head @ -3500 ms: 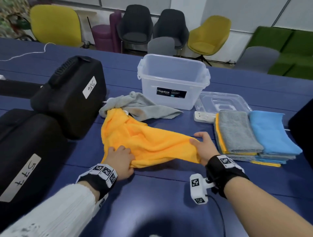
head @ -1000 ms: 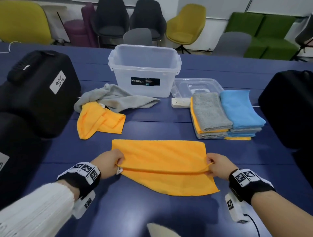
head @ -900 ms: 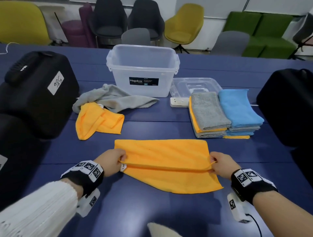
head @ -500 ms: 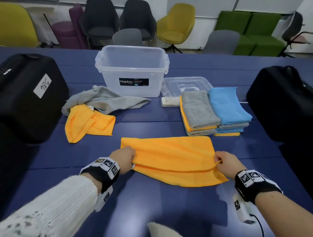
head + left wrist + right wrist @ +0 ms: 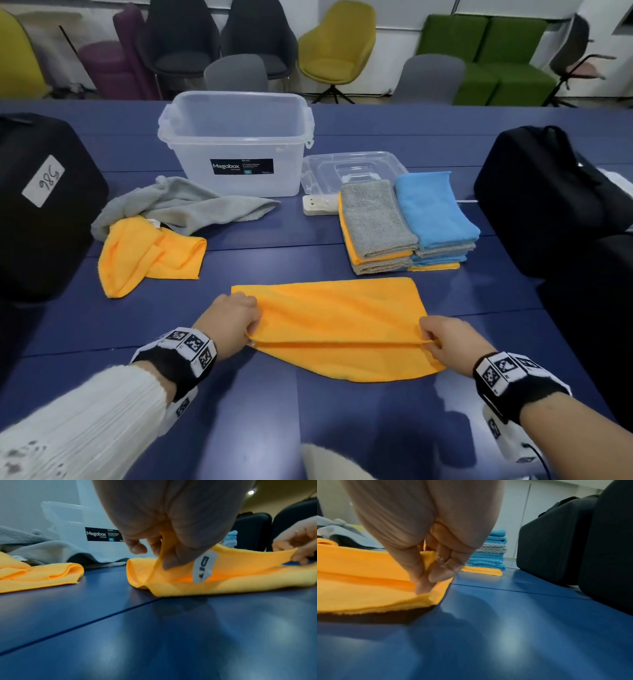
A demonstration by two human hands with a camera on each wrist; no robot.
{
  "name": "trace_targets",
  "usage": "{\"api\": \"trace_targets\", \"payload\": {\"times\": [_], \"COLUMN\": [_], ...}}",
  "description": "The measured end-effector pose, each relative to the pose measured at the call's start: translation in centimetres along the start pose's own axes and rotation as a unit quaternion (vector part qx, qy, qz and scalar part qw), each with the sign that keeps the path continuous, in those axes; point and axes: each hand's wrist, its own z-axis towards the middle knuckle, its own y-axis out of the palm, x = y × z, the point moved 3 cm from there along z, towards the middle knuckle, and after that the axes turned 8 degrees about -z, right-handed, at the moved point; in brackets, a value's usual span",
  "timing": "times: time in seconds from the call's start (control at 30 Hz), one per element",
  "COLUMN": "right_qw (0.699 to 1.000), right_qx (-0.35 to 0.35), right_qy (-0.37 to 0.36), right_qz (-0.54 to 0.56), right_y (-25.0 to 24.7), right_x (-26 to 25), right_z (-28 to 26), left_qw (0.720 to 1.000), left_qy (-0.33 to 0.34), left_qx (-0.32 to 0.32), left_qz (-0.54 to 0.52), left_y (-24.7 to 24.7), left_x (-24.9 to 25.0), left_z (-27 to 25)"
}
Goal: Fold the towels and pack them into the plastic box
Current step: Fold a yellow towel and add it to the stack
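Observation:
An orange towel point(image 5: 339, 318) lies folded over on the blue table in front of me. My left hand point(image 5: 236, 320) pinches the left end of its upper layer point(image 5: 164, 550), where a white tag point(image 5: 204, 566) hangs. My right hand point(image 5: 442, 339) pinches the right end point(image 5: 429, 561). The held edge is stretched between both hands just above the lower layer. The clear plastic box point(image 5: 236, 147) stands empty at the back, its lid point(image 5: 352, 168) lying to its right. Two stacks of folded grey, blue and orange towels point(image 5: 404, 219) sit right of centre.
A crumpled grey towel point(image 5: 178, 205) and a second loose orange towel point(image 5: 147, 253) lie at the left. Black cases stand at the left point(image 5: 37, 205) and right point(image 5: 548, 205). A white power strip point(image 5: 318, 205) lies by the lid. Chairs line the far side.
Both hands took the orange towel off the pile, spread it before me and folded it over. Over the last second they have carried the pinched edge slightly further away from me.

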Motion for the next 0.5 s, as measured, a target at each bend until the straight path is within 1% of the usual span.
{"api": "trace_targets", "payload": {"times": [0.03,0.1,0.2,0.3,0.4,0.5], "right_qw": [1.000,0.999,0.995,0.992,0.992,0.993], "right_qx": [-0.013,-0.043,-0.080,-0.110,-0.094,-0.074], "right_qy": [-0.007,-0.025,-0.048,-0.049,-0.074,-0.082], "right_qz": [-0.005,-0.017,-0.040,-0.035,-0.031,-0.034], "right_y": [0.1,0.5,1.2,1.8,2.2,2.2], "right_x": [-0.2,-0.5,-0.9,-1.0,-0.9,-1.0], "right_z": [0.1,0.3,0.3,0.0,0.0,-0.1], "left_qw": [1.000,0.998,0.998,0.996,0.994,0.985], "left_qy": [0.005,-0.004,-0.021,-0.040,-0.072,-0.133], "left_qx": [-0.026,-0.058,-0.061,-0.075,-0.081,-0.092], "left_qz": [0.011,-0.001,-0.019,-0.001,-0.004,-0.051], "left_y": [0.5,1.3,1.9,2.0,2.1,1.5], "left_x": [0.2,0.5,0.9,1.3,1.4,1.0], "left_z": [-0.1,-0.4,-0.6,-0.3,0.3,0.7]}}
